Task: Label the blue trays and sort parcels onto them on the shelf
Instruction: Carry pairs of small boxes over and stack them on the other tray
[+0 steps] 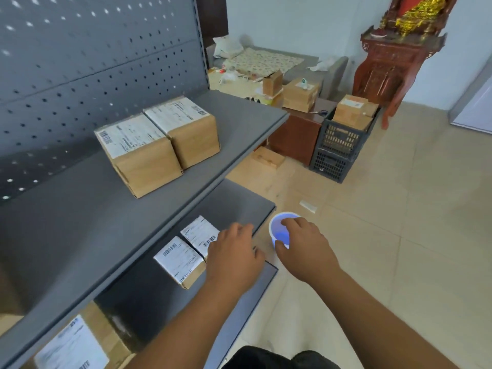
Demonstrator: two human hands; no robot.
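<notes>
Judged from how things lie, the job is near its start. No parcel rests on anything blue, and no label shows on the one blue tub [280, 231] in view, held over the floor tiles [372, 262] at 5 o'clock, just off the front corner of the middle shelf [234, 201]. The right hand [303, 245] holds it from above, thumb and fingers pinching across its white rim. The tub is blurred and looks round and cup-like, so it may or may not be one of the trays the task means. The left hand [234, 254], just beside at 6 o'clock, hangs knuckles-up with fingers bent at that shelf's front edge, overlapping the nearer parcel there; whether it grips anything I cannot tell. By count: two upper-shelf parcels [138, 153] touching side by side at 10 o'clock on the upper shelf [239, 115], two middle-shelf parcels [178, 258] close in at 7 o'clock, and one bottom parcel [77, 344] far out at 7 o'clock — all directly on grey metal. More boxes [351, 110] wait in the black crate [338, 145] at 2 o'clock — labelling and sorting both remain.
</notes>
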